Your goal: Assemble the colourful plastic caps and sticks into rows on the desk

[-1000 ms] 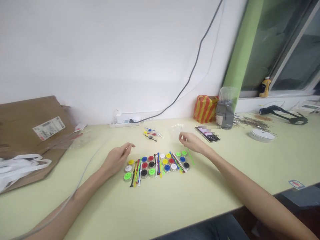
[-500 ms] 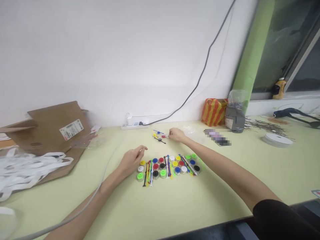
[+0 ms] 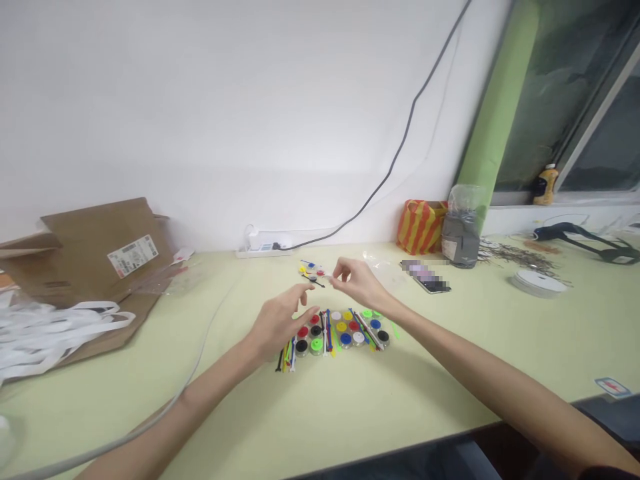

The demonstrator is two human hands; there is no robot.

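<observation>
1. From my remote seat, the small cluster of coloured plastic parts (image 3: 311, 271) lies on the pale green desk (image 3: 430, 373), directly ahead of both hands. Its exact pieces are too small for me to make out.
2. The right hand (image 3: 357, 283) is narrowed to a pinch just beside the cluster, thumb and forefinger nearly meeting. I cannot tell whether they hold anything.
3. The left hand (image 3: 278, 327) is half open, with its forefinger angled toward the cluster. I see nothing in it.
4. Round plastic discs with coloured caps (image 3: 345, 327) and thin coloured plastic sticks (image 3: 328, 332) lie close together at 6 o'clock from the cluster, the left hand above their near end. I judge they are grouped to keep the pieces within easy reach.
5. A clear plastic bag (image 3: 383, 261) lies at 3 o'clock, with a blurred phone (image 3: 425, 277) just beyond it.
6. Farther out, a power strip (image 3: 263, 249) sits at 10 o'clock against the wall, and flattened cardboard (image 3: 100, 257) and white straps (image 3: 55, 333) lie at 9 o'clock, apparently pushed aside to leave the work area open.
</observation>
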